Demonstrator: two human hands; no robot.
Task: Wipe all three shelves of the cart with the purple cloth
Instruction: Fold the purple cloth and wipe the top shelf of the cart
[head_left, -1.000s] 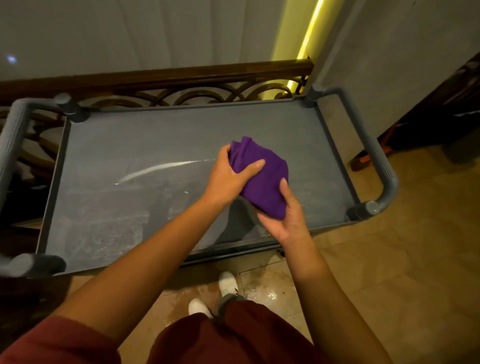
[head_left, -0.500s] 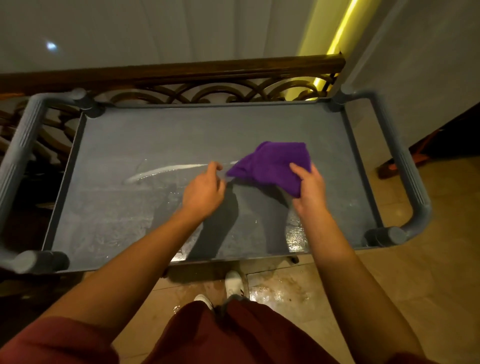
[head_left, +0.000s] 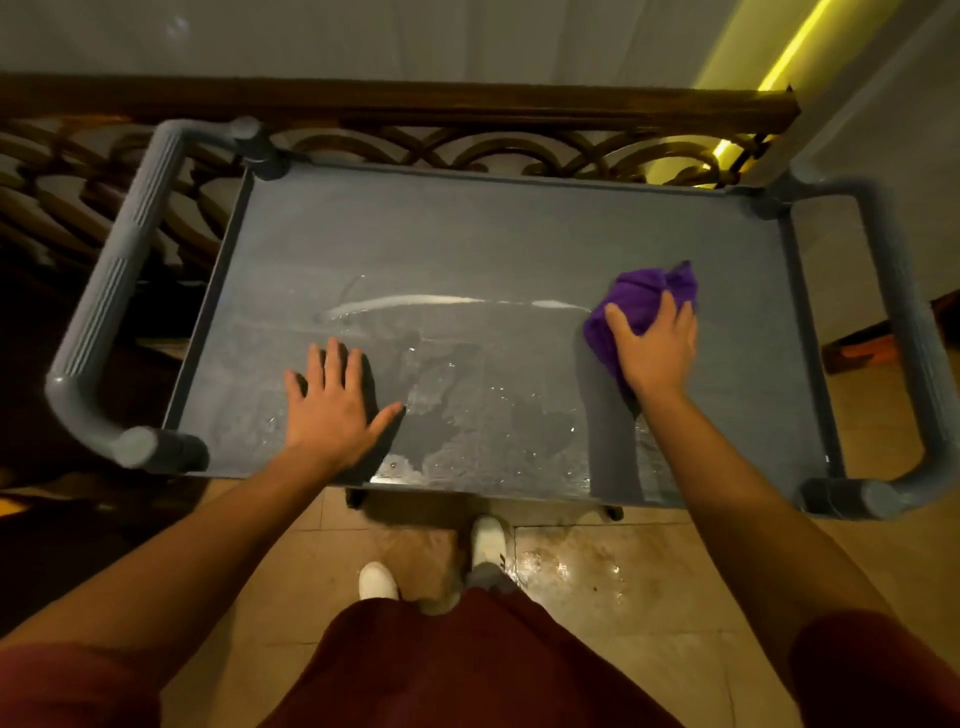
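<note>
Head view, right hand (head_left: 655, 347): fingers curled over the bunched purple cloth (head_left: 640, 304), gripping it and pressing it onto the top shelf (head_left: 519, 244) of the cart, toward the right end.
Head view, left hand (head_left: 332, 402): spread wide and flat, palm down on the shelf near its front edge, holding nothing.
Shelf surface: a pale streak (head_left: 447, 302) ran between the hands; wet patches (head_left: 483, 415) lay near the front.
Change from half a second earlier: the left hand had let go of the cloth's corner and dropped flat; the cloth had shifted further right.
</note>
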